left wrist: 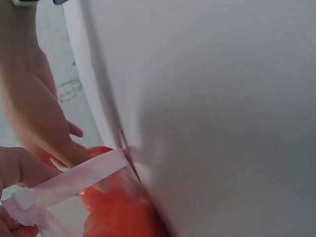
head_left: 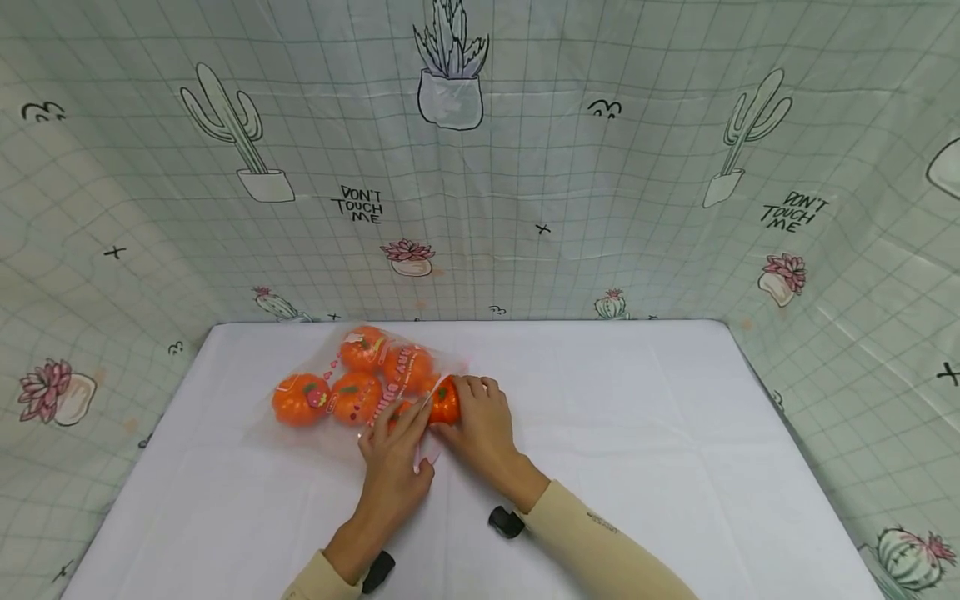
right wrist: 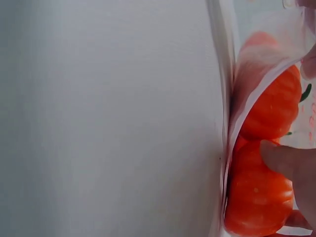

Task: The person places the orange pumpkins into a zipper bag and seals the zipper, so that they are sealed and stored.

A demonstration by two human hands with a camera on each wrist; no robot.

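A clear plastic zip bag (head_left: 330,367) with pink print lies on the left half of the table, holding several orange-red tomatoes (head_left: 356,398). My left hand (head_left: 393,471) pinches the bag's edge by its mouth, close to the pale slider (left wrist: 23,198) on the pink zip strip (left wrist: 84,173). At the open mouth, my right hand (head_left: 483,425) grips a tomato (head_left: 446,402). The right wrist view shows the thumb pressing on this tomato (right wrist: 259,192), with another tomato (right wrist: 274,106) right behind it inside the bag.
A white cloth covers the table (head_left: 637,433). Behind it and along both sides hangs a pale grid-patterned curtain (head_left: 525,167) with cactus drawings. Black wrist devices (head_left: 506,522) sit under both forearms.
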